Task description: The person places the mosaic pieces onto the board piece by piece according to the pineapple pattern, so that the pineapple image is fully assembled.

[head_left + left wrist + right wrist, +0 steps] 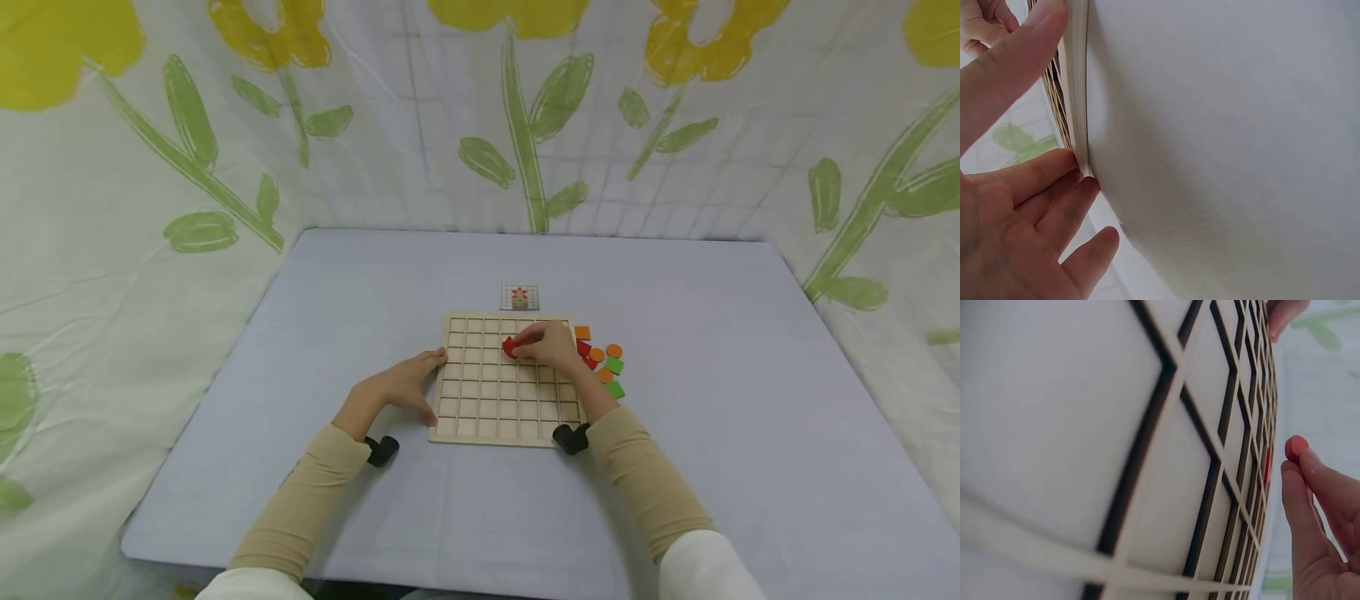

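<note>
My right hand (550, 343) pinches a small red piece (1296, 449) between thumb and fingertip, over the upper middle of a wooden grid board (480, 429). Another red piece (1267, 465) sits in a grid cell close to those fingertips. In the head view the red shapes lie close together beside the fingers, partly covered by them. My left hand (401, 385) touches the board's left side, its fingers near the upper part and the thumb by the near corner. Seen from the left wrist, nearly straight fingers (1063, 212) press against the board's wooden edge (1079, 94).
Right of the board lies a loose group of flat pieces: an orange square (582, 332), orange discs (614, 351), green squares (616, 389) and red pieces (583, 348). A small picture card (520, 297) with a grid is behind the board. A pale cloth (360, 283) covers the table.
</note>
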The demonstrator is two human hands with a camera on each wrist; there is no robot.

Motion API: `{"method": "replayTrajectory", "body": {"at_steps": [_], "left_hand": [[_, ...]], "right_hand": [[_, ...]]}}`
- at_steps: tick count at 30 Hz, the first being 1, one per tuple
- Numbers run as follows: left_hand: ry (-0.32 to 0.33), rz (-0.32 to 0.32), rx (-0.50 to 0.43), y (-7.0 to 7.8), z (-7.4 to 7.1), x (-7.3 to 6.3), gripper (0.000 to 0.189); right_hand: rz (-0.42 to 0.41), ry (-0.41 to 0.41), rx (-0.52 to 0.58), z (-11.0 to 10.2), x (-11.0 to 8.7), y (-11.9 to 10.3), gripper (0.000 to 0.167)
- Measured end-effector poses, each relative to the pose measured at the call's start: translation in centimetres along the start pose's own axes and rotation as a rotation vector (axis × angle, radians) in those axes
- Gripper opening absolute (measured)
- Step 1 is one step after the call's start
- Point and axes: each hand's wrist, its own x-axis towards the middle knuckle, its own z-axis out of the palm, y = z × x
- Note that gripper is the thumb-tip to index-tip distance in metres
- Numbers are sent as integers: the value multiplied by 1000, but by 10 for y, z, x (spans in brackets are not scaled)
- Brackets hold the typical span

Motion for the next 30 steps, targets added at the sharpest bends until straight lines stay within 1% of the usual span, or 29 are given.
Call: {"method": "replayTrajectory", "body": {"at_steps": [2,7,10,16,23,30], "left_hand": [[0,-3,1,0,0,0,104],[-5,-8,4,-1,1,2,104],[-6,-12,13,0,1,2,104],[-6,-20,0,2,0,1,105],[-8,-21,-9,4,0,0,104],[-3,-21,-12,1,1,0,105]], "right_hand": [[-2,-4,-14,3,2,-1,19],[3,-20,-11,10,5,-5,17],[-8,-26,-27,15,6,-7,17],[-5,-17,-63,24,8,-11,15],[-49,-21,-195,30,7,-19,12],[-35,-59,-283,33,11,-19,17]]}}
